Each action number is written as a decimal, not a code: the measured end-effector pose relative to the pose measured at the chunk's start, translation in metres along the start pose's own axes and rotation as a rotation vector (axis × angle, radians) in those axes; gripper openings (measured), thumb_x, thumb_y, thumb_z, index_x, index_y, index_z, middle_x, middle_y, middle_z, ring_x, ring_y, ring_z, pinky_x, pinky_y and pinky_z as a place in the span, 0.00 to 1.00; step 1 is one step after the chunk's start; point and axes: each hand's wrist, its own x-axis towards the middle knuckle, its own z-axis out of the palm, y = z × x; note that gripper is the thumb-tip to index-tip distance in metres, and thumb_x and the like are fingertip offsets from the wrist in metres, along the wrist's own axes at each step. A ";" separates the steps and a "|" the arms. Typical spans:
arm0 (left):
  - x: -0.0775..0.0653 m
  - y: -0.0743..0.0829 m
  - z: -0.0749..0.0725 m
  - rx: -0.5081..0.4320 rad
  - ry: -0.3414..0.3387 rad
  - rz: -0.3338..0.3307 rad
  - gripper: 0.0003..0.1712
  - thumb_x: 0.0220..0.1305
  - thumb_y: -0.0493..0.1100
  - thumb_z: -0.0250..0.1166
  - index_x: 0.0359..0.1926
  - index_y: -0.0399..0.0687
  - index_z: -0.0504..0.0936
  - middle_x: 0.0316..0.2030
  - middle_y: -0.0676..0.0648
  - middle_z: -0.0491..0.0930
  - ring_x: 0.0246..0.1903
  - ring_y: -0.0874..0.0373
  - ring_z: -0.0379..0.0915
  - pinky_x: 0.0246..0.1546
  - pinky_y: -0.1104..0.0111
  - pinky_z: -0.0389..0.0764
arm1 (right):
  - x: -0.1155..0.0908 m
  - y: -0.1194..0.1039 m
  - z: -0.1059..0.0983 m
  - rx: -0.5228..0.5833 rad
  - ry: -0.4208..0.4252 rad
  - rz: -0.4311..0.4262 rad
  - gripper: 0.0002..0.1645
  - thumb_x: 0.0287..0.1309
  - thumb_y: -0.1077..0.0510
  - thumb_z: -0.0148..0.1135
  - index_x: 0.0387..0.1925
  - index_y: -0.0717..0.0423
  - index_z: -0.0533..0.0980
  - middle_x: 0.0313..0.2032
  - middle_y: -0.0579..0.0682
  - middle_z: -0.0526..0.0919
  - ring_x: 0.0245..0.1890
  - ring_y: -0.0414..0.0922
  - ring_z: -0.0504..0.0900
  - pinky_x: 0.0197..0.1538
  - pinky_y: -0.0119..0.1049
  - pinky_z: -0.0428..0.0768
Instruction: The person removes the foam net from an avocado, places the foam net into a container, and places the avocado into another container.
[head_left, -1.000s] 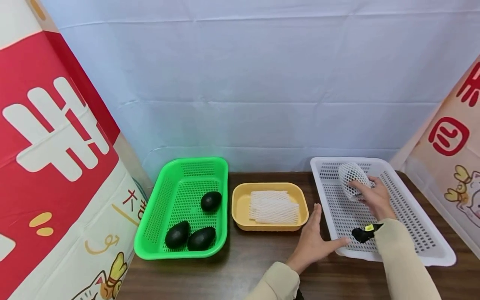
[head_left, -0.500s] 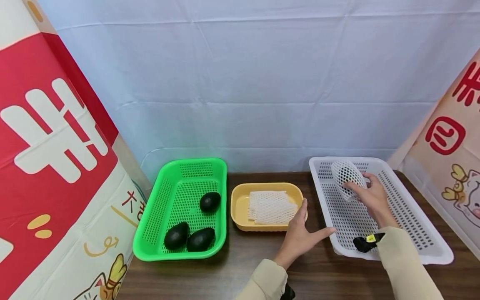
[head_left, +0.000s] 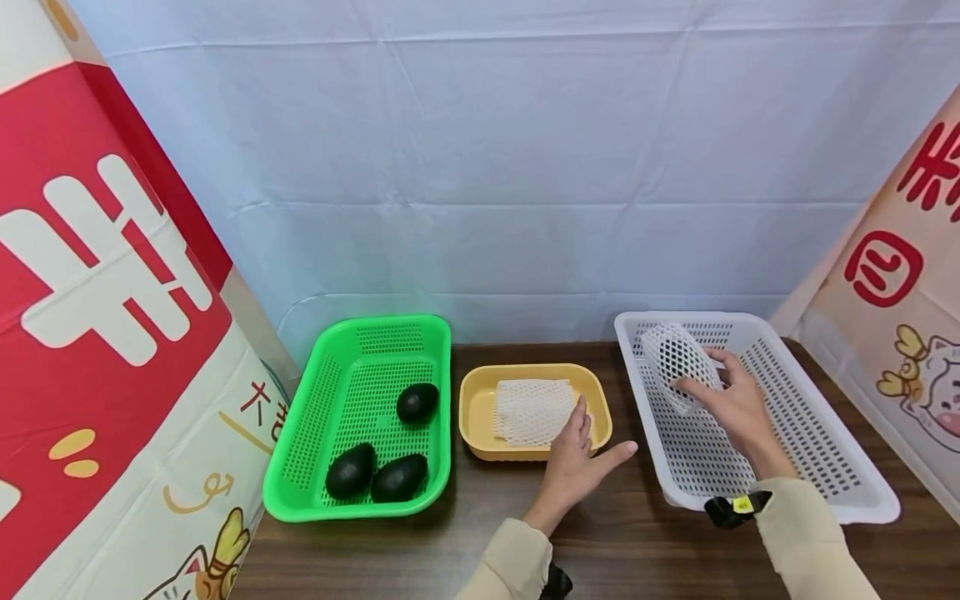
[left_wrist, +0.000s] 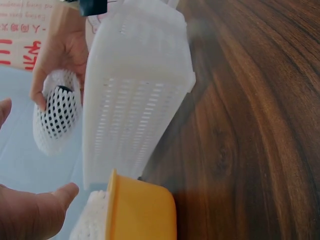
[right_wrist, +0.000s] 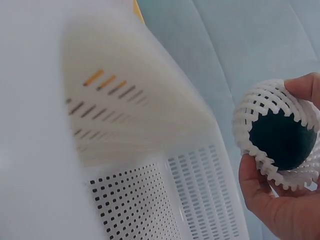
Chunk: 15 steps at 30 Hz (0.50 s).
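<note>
Over the white basket (head_left: 652, 435), my right hand (head_left: 741, 410) grips a dark avocado (right_wrist: 282, 141) wrapped in a white foam net (head_left: 677, 363). In the right wrist view the net's near end gapes, baring the avocado's rounded end, with thumb and fingers around the net. My left hand (head_left: 572, 472) holds nothing; its fingers are spread, thumb apart. Its fingertips overlap the front right of the yellow tray (head_left: 469, 427), close to the stacked flat foam nets (head_left: 525, 417) inside. The left wrist view shows the tray (left_wrist: 142, 210) just past that hand's thumb.
On the left stands a green basket (head_left: 279, 467) with avocados: one (head_left: 417, 403) towards the back right and two at the front, one of them (head_left: 351, 471) further left. A white cloth (head_left: 480, 167) hangs behind the brown table (head_left: 360, 558). Printed panels flank both sides.
My left hand has moved left, from the white basket's edge to the yellow tray. My right hand has shifted slightly left with the netted avocado, whose net now leans further left.
</note>
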 end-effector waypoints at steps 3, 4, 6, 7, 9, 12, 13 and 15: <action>0.000 0.002 -0.004 -0.049 0.000 -0.014 0.51 0.47 0.57 0.67 0.68 0.57 0.50 0.64 0.55 0.53 0.59 0.64 0.54 0.52 0.73 0.63 | -0.006 -0.007 0.001 -0.001 -0.013 -0.009 0.44 0.45 0.46 0.67 0.61 0.53 0.58 0.45 0.61 0.69 0.38 0.50 0.71 0.22 0.35 0.73; 0.000 0.003 -0.005 -0.066 -0.003 -0.014 0.51 0.47 0.57 0.68 0.67 0.56 0.50 0.63 0.55 0.53 0.59 0.63 0.54 0.52 0.73 0.63 | -0.009 -0.009 0.001 -0.001 -0.023 -0.028 0.44 0.46 0.47 0.66 0.61 0.54 0.57 0.45 0.61 0.69 0.38 0.50 0.70 0.23 0.35 0.73; 0.000 0.003 -0.008 -0.092 -0.007 -0.012 0.50 0.47 0.56 0.68 0.67 0.54 0.51 0.63 0.56 0.54 0.59 0.61 0.55 0.52 0.73 0.64 | -0.014 -0.014 0.000 0.001 -0.028 -0.054 0.43 0.46 0.48 0.67 0.61 0.55 0.58 0.45 0.62 0.70 0.38 0.49 0.70 0.24 0.35 0.74; 0.000 0.002 -0.009 -0.103 -0.009 -0.010 0.49 0.48 0.55 0.68 0.67 0.54 0.52 0.63 0.56 0.55 0.59 0.60 0.56 0.52 0.73 0.64 | -0.016 -0.015 0.000 0.004 -0.026 -0.064 0.43 0.46 0.49 0.67 0.61 0.54 0.58 0.44 0.61 0.70 0.37 0.49 0.71 0.25 0.35 0.74; 0.001 0.001 -0.011 -0.123 -0.015 -0.008 0.48 0.48 0.55 0.68 0.67 0.53 0.53 0.62 0.55 0.57 0.58 0.59 0.57 0.51 0.72 0.65 | -0.020 -0.017 0.000 0.019 -0.029 -0.091 0.42 0.45 0.51 0.67 0.61 0.54 0.59 0.44 0.61 0.71 0.37 0.48 0.71 0.26 0.35 0.75; 0.002 -0.002 -0.016 -0.142 -0.014 -0.007 0.46 0.49 0.54 0.67 0.66 0.54 0.55 0.61 0.54 0.60 0.57 0.57 0.59 0.50 0.70 0.66 | -0.022 -0.015 0.003 0.039 -0.034 -0.133 0.40 0.45 0.53 0.68 0.59 0.49 0.61 0.42 0.57 0.71 0.35 0.44 0.72 0.26 0.33 0.76; 0.002 -0.003 -0.017 -0.146 -0.014 -0.009 0.45 0.49 0.54 0.67 0.66 0.55 0.56 0.60 0.54 0.61 0.57 0.57 0.60 0.50 0.70 0.67 | -0.023 -0.014 0.004 0.049 -0.039 -0.145 0.39 0.44 0.54 0.69 0.59 0.48 0.62 0.42 0.57 0.71 0.34 0.43 0.73 0.26 0.33 0.76; 0.002 -0.004 -0.020 -0.155 -0.014 -0.021 0.44 0.49 0.54 0.67 0.65 0.56 0.57 0.59 0.54 0.63 0.56 0.57 0.62 0.49 0.71 0.68 | -0.027 -0.016 0.006 0.054 -0.051 -0.166 0.39 0.43 0.55 0.69 0.58 0.47 0.63 0.41 0.56 0.72 0.34 0.42 0.73 0.27 0.32 0.76</action>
